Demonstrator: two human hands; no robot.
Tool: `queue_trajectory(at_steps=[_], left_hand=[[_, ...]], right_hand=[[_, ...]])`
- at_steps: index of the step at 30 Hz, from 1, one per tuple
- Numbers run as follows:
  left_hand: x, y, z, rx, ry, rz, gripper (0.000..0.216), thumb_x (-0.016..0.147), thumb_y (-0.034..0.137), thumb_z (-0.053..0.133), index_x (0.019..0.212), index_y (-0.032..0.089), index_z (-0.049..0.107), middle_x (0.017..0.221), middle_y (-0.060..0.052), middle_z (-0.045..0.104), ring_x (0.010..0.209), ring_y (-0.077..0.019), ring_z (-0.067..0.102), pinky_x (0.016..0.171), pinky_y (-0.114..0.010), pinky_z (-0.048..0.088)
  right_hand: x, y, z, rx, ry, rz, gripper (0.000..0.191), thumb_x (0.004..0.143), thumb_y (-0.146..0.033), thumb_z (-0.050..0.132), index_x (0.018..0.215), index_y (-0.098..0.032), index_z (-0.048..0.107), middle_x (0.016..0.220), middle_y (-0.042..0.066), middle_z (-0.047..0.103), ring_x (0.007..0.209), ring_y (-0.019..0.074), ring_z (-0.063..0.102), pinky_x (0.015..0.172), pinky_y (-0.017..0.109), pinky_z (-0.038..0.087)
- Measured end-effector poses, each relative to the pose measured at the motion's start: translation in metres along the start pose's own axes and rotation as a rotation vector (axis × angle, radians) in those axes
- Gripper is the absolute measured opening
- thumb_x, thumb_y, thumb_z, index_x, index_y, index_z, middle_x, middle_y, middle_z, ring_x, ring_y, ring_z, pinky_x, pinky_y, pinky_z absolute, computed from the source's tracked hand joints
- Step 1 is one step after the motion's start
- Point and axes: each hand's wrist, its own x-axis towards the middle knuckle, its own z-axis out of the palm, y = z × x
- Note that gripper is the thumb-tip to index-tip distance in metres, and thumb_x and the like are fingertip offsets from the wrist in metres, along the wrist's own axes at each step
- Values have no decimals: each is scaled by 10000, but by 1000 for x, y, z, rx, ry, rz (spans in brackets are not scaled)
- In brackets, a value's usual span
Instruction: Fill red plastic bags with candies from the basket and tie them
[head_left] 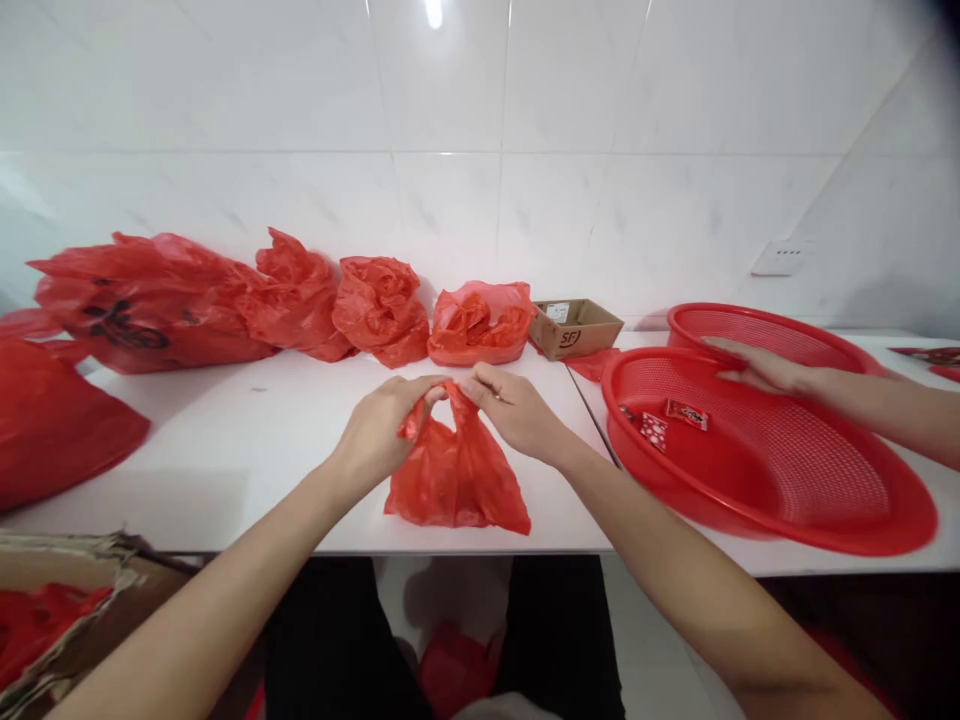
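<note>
A small red plastic bag [459, 480] rests on the white table near its front edge, directly in front of me. Its two handles are drawn up and brought together at the top. My left hand [386, 425] is closed on the left handle, and my right hand [514, 405] pinches the other beside it, the fingertips of both nearly meeting. Something fills the lower part of the bag, but the red film hides what it is.
Several larger red bags [375, 305] line the wall, with a small cardboard box [576, 328] beside them. Right of me, another person's hand [757, 367] reaches over a red basket [840, 535] holding several small packets [686, 414]. A torn carton [67, 555] stands lower left.
</note>
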Motion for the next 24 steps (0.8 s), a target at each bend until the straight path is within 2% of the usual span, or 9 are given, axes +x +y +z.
queue_trajectory(at_steps=[4,7,10,12,14,16,18,21,24], left_hand=[[-23,-38,19,-223,56,-252,425,972,483,339,929,209,661,984,-70,721,878,-226,660,783,-328,522],[-38,-52,38,-329,82,-348,431,962,518,364,902,195,642,965,-72,715,925,-235,656,858,-354,505],[-40,-47,55,-345,204,-322,399,967,506,366,918,194,611,1050,-86,688,992,-234,634,924,-358,466],[-32,-39,65,-344,250,-257,370,978,478,350,914,195,580,1151,-103,654,1073,-229,603,968,-347,434],[-22,-35,72,-301,239,-191,359,993,446,308,924,198,559,1199,-105,629,1105,-216,584,971,-333,422],[-14,-38,79,-232,210,-158,367,1000,428,272,930,204,554,1100,-83,650,1014,-202,604,897,-315,448],[-10,-45,83,-167,181,-159,379,998,430,262,896,213,554,912,-42,647,850,-188,604,794,-297,456],[-10,-58,88,-112,129,-193,392,997,451,261,857,229,552,721,6,585,677,-171,559,690,-279,431],[-9,-68,96,-64,38,-230,407,995,472,256,906,248,585,626,25,556,595,-170,544,624,-268,409]], right_hand=[[-12,38,-9,-139,126,175,334,955,-425,379,709,-212,454,709,-18,580,679,137,514,670,269,357],[-18,66,-3,-141,206,333,345,948,-452,372,701,-217,428,699,-12,590,687,146,532,673,270,365],[-19,74,15,-95,261,370,348,950,-522,337,785,-231,433,762,-12,606,726,157,557,674,276,370],[-19,70,32,-101,201,372,337,906,-585,412,895,-249,441,838,-6,621,746,171,568,662,281,368],[-18,68,48,-151,89,390,355,838,-558,544,999,-261,434,874,2,626,743,186,570,646,285,360],[-19,72,58,-198,27,406,307,820,-435,585,1023,-261,434,843,-5,618,726,185,568,642,283,355],[-20,83,60,-171,46,393,192,828,-333,546,971,-258,443,810,-21,604,719,170,567,649,273,367],[-21,108,45,-84,95,371,125,821,-303,529,868,-244,429,782,-43,593,710,144,563,648,249,396],[-18,131,24,-156,60,393,132,817,-294,532,816,-230,416,764,-44,594,695,134,557,621,230,402]])
